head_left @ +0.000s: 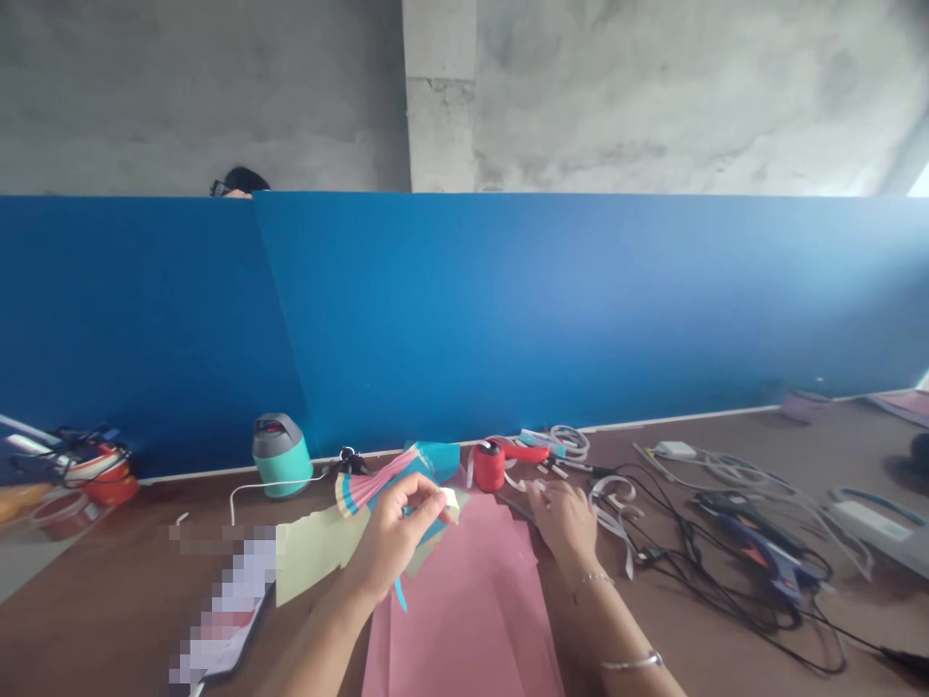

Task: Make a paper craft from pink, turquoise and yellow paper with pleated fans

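Note:
My left hand [399, 530] pinches a small cream-white piece of paper [451, 500] between thumb and fingertips, above the stacked pink paper sheets [464, 600]. A thin blue paper strip [400, 594] hangs below this hand. Beside the pink stack, my right hand [567, 523] reaches low over the brown table, its fingers apart and pointing away from me. Its fingertips are close to loose white strips [614, 494] and a slim grey object, and whether they touch these I cannot tell. Pale yellow sheets [319, 552] and a fanned pink, blue and yellow paper piece [377, 481] lie left of the stack.
A red spool-like object [489, 467] stands behind the pink stack. To the left are a teal device [282, 457], a phone [232, 610] and a red container [112, 479]. Black cables [733, 590] and a blue glue gun [773, 561] lie right. A blue partition [508, 310] rises behind; a person's head shows above it.

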### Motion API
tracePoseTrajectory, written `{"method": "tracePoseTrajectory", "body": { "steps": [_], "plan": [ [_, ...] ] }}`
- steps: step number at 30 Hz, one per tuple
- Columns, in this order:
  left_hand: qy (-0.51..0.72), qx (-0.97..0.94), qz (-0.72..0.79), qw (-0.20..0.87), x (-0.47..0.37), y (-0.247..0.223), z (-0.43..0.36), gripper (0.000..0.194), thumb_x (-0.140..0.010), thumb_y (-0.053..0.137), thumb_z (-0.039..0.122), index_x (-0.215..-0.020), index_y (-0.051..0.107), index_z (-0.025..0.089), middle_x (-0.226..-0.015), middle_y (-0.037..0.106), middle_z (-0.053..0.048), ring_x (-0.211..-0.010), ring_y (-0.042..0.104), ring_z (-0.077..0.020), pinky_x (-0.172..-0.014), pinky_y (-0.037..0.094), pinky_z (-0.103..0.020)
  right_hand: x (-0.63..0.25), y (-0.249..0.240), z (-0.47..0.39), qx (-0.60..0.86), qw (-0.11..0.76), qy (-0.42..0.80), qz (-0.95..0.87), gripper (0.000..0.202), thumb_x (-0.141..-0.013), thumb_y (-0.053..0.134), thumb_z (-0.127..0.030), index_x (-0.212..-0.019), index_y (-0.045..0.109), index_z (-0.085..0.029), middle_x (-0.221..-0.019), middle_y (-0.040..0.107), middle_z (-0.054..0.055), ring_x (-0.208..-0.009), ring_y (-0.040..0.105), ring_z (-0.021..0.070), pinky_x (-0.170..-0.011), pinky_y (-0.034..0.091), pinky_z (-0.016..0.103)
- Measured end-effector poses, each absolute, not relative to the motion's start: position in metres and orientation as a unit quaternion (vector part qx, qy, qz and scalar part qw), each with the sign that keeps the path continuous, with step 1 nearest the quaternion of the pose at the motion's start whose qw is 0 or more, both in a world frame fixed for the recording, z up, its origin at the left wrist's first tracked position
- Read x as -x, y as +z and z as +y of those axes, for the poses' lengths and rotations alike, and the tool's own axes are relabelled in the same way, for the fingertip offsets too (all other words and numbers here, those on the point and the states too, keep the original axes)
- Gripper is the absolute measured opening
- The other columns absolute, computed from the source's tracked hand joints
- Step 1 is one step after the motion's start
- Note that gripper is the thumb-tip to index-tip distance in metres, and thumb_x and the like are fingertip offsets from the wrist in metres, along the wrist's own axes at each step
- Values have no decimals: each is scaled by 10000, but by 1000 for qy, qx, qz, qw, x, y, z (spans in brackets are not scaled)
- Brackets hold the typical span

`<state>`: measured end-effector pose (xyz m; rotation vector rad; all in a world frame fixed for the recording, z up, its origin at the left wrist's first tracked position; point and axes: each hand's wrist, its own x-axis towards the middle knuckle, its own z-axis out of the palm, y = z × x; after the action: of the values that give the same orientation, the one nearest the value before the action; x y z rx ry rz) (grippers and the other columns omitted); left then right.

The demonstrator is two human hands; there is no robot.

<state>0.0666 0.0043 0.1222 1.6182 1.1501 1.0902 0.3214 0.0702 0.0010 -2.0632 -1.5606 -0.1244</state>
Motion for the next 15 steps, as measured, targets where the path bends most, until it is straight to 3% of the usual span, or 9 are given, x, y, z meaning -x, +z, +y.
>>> {"method": "tracePoseTrajectory", "body": {
  "steps": [2, 4, 6, 8, 11, 13, 15],
  "plan": [
    [435, -647, 461, 424, -67, 121, 5, 261, -828, 530, 426, -714, 585, 197, -753, 686, -29, -644, 584, -146, -503, 376, -228, -321, 2, 69, 764, 270, -24, -586, 393, -883, 358, -397, -792, 680, -192, -946, 651, 109, -958, 556, 264, -828, 365, 381],
    [435, -647, 459, 427, -67, 120, 6, 259, -831, 528, 426, -721, 580, 197, -759, 690, -27, -648, 590, -145, -500, 372, -225, -319, 4, 68, 767, 278, -37, -577, 349, -834, 439, -423, -966, 658, -185, -1066, 616, 125, -1013, 533, 289, -810, 376, 386],
    [436, -647, 455, 430, -68, 119, 7, 256, -832, 527, 427, -731, 577, 197, -751, 690, -24, -647, 594, -147, -499, 372, -226, -316, 6, 67, 773, 287, -61, -562, 463, -768, 520, -485, -1099, 604, -172, -1200, 544, 150, -1091, 482, 330, -809, 378, 402],
    [434, -648, 454, 430, -69, 118, 7, 259, -830, 528, 429, -729, 575, 195, -747, 688, -24, -646, 594, -147, -500, 373, -227, -315, 8, 66, 772, 282, -50, -567, 434, -810, 454, -513, -986, 650, -167, -1117, 585, 154, -1049, 507, 320, -818, 371, 407],
    [429, -652, 456, 427, -70, 119, 8, 265, -828, 528, 430, -720, 570, 193, -747, 684, -21, -637, 584, -141, -503, 370, -226, -314, 10, 64, 755, 270, -9, -598, 425, -890, 313, -382, -766, 667, -183, -886, 638, 118, -908, 560, 257, -812, 368, 383],
    [429, -653, 456, 427, -70, 120, 8, 258, -829, 527, 427, -728, 567, 193, -744, 682, -19, -636, 579, -138, -505, 367, -225, -313, 11, 63, 752, 292, -33, -590, 315, -839, 403, -360, -926, 654, -190, -1037, 612, 116, -998, 524, 273, -823, 368, 396],
    [428, -652, 456, 428, -71, 121, 8, 248, -831, 525, 422, -741, 567, 194, -745, 682, -18, -652, 582, -141, -509, 366, -224, -310, 10, 63, 746, 326, -73, -576, 337, -789, 483, -405, -1018, 626, -204, -1199, 542, 112, -1107, 454, 299, -851, 358, 422]
  ]
}}
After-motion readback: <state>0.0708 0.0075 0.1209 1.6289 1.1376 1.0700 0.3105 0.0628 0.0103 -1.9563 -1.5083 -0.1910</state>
